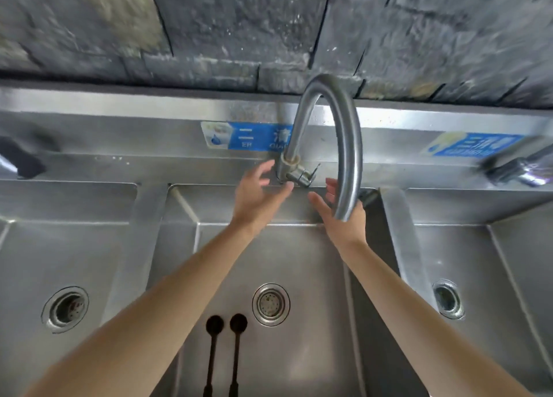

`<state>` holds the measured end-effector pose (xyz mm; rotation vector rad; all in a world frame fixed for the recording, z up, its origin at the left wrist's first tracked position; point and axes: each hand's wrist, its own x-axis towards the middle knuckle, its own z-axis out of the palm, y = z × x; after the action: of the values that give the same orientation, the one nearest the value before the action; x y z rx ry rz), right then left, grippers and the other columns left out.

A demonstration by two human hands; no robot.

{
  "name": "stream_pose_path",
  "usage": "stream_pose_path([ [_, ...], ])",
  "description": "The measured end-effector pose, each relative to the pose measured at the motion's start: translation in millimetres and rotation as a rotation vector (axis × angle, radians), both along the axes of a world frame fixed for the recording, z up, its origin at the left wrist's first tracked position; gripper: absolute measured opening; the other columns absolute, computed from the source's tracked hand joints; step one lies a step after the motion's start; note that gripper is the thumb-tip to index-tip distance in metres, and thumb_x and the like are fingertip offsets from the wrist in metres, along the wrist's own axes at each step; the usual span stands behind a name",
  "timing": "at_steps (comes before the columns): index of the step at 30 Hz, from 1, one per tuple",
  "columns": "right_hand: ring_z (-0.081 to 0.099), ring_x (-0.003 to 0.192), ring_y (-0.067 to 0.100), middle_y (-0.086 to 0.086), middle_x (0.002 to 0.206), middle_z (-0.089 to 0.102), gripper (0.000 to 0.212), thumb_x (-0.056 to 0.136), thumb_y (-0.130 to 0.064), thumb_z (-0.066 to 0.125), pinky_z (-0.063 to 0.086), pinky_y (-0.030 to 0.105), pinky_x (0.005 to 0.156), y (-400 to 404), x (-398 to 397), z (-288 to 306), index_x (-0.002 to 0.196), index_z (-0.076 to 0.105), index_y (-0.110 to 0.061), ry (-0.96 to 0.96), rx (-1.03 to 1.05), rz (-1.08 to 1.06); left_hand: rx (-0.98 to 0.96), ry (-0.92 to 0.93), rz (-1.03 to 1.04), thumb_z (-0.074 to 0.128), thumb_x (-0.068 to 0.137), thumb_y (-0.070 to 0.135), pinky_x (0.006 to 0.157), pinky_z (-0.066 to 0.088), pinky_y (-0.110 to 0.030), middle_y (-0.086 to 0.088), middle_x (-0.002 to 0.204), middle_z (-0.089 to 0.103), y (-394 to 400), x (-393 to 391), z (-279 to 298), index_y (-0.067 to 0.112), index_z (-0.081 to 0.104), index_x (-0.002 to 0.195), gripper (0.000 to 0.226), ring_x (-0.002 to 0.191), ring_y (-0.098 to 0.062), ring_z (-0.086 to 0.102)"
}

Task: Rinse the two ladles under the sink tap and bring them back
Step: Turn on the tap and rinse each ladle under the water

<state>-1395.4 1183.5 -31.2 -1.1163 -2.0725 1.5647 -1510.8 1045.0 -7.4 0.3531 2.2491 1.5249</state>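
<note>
Two black ladles lie side by side on the floor of the middle sink basin (314, 262), bowls pointing away from me: the left ladle (213, 345) and the right ladle (237, 342). Their handles run off the bottom edge. A curved steel tap (344, 121) arches over the basin, with its lever (302, 177) at the base. My left hand (257, 196) is open, fingers spread just left of the tap base, close to the lever. My right hand (344, 214) is open under the spout's end, partly hidden by the spout. No water shows.
A round drain strainer (270, 304) sits right of the ladle bowls. Further basins flank the middle one, each with a drain (65, 308) (448, 298). Blue labels (248, 136) are stuck on the steel backsplash below a dark stone wall. Another tap (514, 169) stands at the right.
</note>
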Motion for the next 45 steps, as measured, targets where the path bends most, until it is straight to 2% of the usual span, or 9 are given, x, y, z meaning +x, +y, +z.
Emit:
stream_pose_path([
  [7,0.071,0.111,0.012,-0.035,0.098,0.072,0.055,0.091,-0.024,0.077,0.058,0.042,0.101,28,-54,-10,0.094,0.06,-0.077,0.077,-0.035,0.18,-0.064,0.163,-0.149,0.079,0.078,0.015,0.095,0.055,-0.04,0.0,0.108,0.074,49,-43,-2,0.016,0.07,0.113,0.036,0.098,-0.018,0.068],
  [15,0.076,0.103,0.027,0.004,0.103,0.08,0.021,0.089,-0.014,0.081,0.058,0.055,0.097,34,-65,-37,0.101,0.078,-0.03,0.17,-0.074,0.165,-0.006,0.237,-0.159,0.081,0.077,0.01,0.055,0.042,-0.001,0.024,0.067,0.065,48,-45,-15,0.041,0.062,0.071,0.037,0.059,0.016,0.061],
  [19,0.078,0.101,0.027,0.009,0.104,0.081,0.02,0.089,-0.006,0.079,0.059,0.048,0.1,31,-63,-39,0.103,0.077,-0.021,0.23,-0.111,0.125,-0.017,0.293,-0.183,0.078,0.079,0.005,0.055,0.042,0.0,0.033,0.055,0.063,46,-48,-19,0.038,0.059,0.065,0.041,0.059,0.016,0.062],
  [22,0.078,0.099,0.023,0.004,0.1,0.08,0.02,0.089,-0.005,0.079,0.061,0.039,0.097,26,-63,-38,0.107,0.076,-0.013,0.254,-0.073,0.081,-0.02,0.302,-0.222,0.082,0.08,0.017,0.071,0.055,-0.019,0.024,0.07,0.068,47,-50,-17,0.021,0.074,0.082,0.009,0.074,-0.004,0.071],
  [27,0.068,0.082,-0.018,-0.019,0.091,0.073,0.019,0.086,-0.005,0.082,0.051,0.005,0.081,25,-63,-41,0.104,0.078,-0.005,0.279,0.04,0.057,-0.037,0.293,-0.229,0.08,0.081,0.016,0.058,0.043,-0.001,0.04,0.059,0.062,47,-50,-14,0.042,0.059,0.066,0.037,0.058,0.018,0.06],
  [32,0.067,0.079,-0.017,-0.026,0.08,0.074,0.016,0.084,-0.002,0.083,0.051,0.006,0.082,25,-62,-41,0.093,0.078,-0.015,0.312,-0.013,0.039,-0.024,0.281,-0.213,0.081,0.079,0.014,0.06,0.043,-0.003,0.039,0.059,0.063,48,-51,-17,0.042,0.058,0.063,0.039,0.06,0.017,0.06],
  [35,0.069,0.08,-0.016,-0.032,0.07,0.073,0.03,0.084,-0.005,0.084,0.054,0.011,0.081,25,-60,-44,0.08,0.071,-0.032,0.276,-0.059,0.032,0.004,0.265,-0.202,0.085,0.077,0.021,0.079,0.057,-0.023,0.03,0.07,0.07,48,-50,-18,0.042,0.066,0.077,0.029,0.075,0.002,0.07],
  [39,0.077,0.093,0.013,-0.011,0.084,0.077,0.027,0.085,-0.001,0.082,0.06,0.031,0.093,26,-60,-45,0.08,0.073,-0.026,0.31,-0.14,0.016,0.023,0.268,-0.194,0.085,0.077,0.019,0.09,0.058,-0.04,0.018,0.086,0.073,47,-48,-17,0.041,0.068,0.087,0.029,0.09,-0.019,0.073],
  [45,0.063,0.062,-0.017,-0.035,0.062,0.068,0.025,0.085,-0.009,0.084,0.05,0.003,0.067,27,-59,-42,0.077,0.069,-0.028,0.261,-0.022,0.076,0.024,0.23,-0.165,0.085,0.077,0.019,0.094,0.056,-0.051,-0.01,0.102,0.078,47,-47,-16,0.01,0.074,0.106,0.032,0.097,-0.031,0.072],
])
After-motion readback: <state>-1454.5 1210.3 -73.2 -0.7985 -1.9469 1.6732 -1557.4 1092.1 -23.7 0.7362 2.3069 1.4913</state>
